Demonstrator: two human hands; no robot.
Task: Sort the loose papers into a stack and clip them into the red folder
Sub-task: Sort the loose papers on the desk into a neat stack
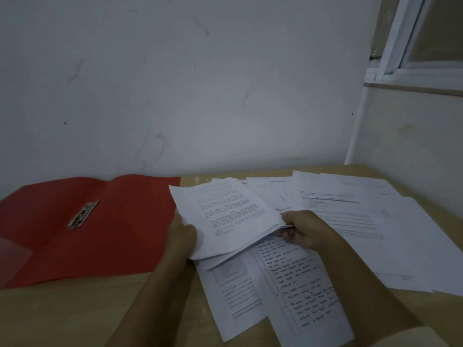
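left hand (184, 236) and right hand (303, 230) pinch the paper stack (225, 216) by its sides | red folder (75, 241) lies open on the surface (75, 309), left of stack, nearer left hand | loose papers (375, 221) lie right

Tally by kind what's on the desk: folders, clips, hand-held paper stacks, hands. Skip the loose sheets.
Red folder: 1
Metal clip: 1
Held paper stack: 1
Hands: 2 (left hand, right hand)
Total: 5
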